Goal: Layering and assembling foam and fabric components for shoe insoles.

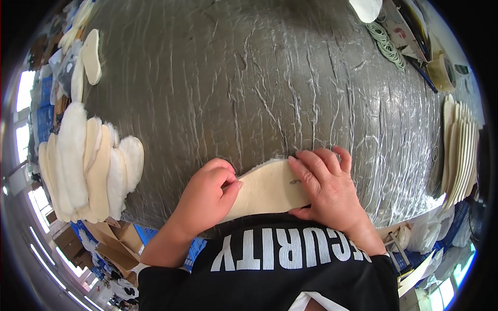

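Observation:
A cream insole [267, 189] with a fuzzy white edge lies crosswise at the near edge of the table, against my shirt. My left hand [210, 189] pinches its left part between thumb and curled fingers. Over its right end, my right hand [329, 189] is closed, fingers on the far edge and thumb on the near edge. A small dark mark shows on the insole beside the right fingers. Its underside and both covered ends are hidden.
Fleecy insoles [88, 166] are heaped at the table's left edge, with a single insole [92, 57] farther back. A row of cream insoles [459, 150] stands at the right. Pale green rubber bands [386, 46] and a tape roll [442, 72] lie far right. Wrinkled plastic film [259, 88] covers the table.

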The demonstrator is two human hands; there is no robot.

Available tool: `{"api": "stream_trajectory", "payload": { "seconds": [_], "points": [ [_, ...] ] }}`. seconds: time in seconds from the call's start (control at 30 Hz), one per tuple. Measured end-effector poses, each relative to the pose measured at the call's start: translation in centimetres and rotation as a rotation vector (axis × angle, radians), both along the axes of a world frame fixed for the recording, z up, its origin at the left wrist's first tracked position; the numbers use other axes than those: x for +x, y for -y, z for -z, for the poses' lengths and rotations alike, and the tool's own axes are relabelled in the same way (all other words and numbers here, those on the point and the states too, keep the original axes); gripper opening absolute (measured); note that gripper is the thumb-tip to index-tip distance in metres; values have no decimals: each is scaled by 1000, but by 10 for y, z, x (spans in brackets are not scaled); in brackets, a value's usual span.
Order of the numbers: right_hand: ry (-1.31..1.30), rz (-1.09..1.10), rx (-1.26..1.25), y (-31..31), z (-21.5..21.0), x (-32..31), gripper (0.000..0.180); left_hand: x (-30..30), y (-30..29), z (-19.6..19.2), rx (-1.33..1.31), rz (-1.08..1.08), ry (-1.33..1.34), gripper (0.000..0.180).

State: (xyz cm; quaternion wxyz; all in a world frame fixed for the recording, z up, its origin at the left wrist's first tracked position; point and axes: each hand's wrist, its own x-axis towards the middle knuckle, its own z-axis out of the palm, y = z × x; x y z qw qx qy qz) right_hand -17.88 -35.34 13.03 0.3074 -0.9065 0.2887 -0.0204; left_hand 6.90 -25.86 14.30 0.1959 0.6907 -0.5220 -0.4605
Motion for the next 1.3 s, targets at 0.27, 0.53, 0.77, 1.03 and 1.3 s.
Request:
{"api": "stream_trajectory", "payload": {
  "seconds": [0.27, 0.53, 0.77, 1.03, 1.3],
  "points": [
    [51, -214, -78, -5, -7, 29, 92, -9, 5, 7, -130, 100, 86, 8],
    [57, 64, -102, -11, 0, 12, 85, 42, -12, 0, 107, -252, -365, 19],
    [224, -36, -146, -16, -8, 54, 92, 30, -10, 3, -101, -347, -477, 11],
    [439, 29, 95, -24, 3, 72, 79, 46, -38, 24, -32, -649, -314, 23],
    [342, 40, 126, -23, -2, 75, 80, 32, -29, 30, 161, -540, -515, 17]
  ]
}}
